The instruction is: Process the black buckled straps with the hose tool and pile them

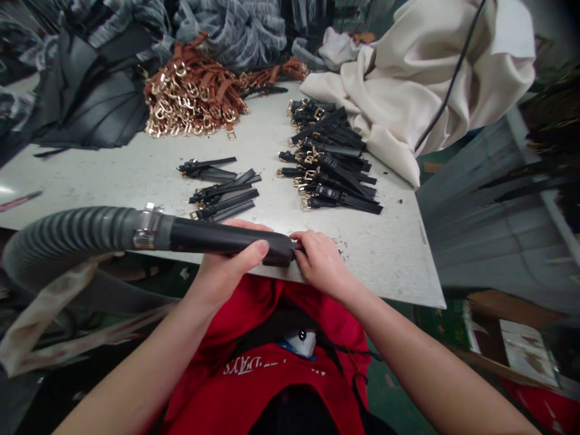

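Observation:
My left hand [229,266] is wrapped around the black nozzle [226,240] of a grey ribbed hose [67,235], near the table's front edge. The nozzle lies across the edge and points right. My right hand [319,260] is closed in a pinch right at the nozzle's tip; what it pinches is hidden by the fingers. Just beyond the nozzle lies a small group of black straps [224,193] with gold buckles.
A larger pile of black buckled straps [330,160] lies at the right on the white table [385,254]. Brown straps with gold buckles [193,90] are heaped at the back. Cream fabric [421,78] with a black cable over it covers the far right. Dark material [90,103] lies at back left.

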{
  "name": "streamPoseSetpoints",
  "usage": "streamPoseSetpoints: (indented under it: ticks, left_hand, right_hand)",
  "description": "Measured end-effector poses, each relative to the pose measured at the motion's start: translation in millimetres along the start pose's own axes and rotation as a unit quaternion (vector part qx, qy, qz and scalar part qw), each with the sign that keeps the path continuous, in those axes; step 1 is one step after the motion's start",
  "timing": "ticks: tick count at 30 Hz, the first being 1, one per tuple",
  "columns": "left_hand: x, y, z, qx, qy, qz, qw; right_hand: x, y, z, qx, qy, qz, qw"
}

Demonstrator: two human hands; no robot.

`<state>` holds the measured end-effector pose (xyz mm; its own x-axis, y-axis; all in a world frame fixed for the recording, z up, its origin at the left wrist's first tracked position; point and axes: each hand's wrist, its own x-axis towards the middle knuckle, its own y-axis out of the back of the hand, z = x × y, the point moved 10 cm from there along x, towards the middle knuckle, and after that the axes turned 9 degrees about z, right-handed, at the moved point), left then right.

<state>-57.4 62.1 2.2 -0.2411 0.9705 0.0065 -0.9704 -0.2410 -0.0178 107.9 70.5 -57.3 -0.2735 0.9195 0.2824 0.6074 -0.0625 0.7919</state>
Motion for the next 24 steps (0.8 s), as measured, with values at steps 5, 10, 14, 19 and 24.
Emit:
streamPoseSetpoints:
  ticks: [5,10,14,19,24]
  left_hand:
    - [3.2,28.4,-11.3,-0.045,0.057,0.060,0.996]
    - [-10.0,79.1,-5.2,-0.066,0.040,0.129,0.989]
    - [-19.6,69.7,-19.4,-0.112,0.067,0.136,0.982]
    - [-16.7,50.1,-39.9,-0.170,0.113,0.118,0.972]
    - [-17.8,48.2,-28.4,-0.163,0.065,0.119,0.977]
  right_hand:
    - [0.2,-0.2,-1.3,0.005,0.012,-0.012,1.000]
    - [0.4,3.1,-8.4,0.022,0.036,-0.014,0.999]
    - [-0.2,2.5,-7.7,0.012,0.030,-0.017,0.999]
    - [-0.6,0.5,-5.7,0.001,0.024,-0.027,0.999]
    - [-0.8,-0.3,-3.9,0.002,0.027,-0.033,0.999]
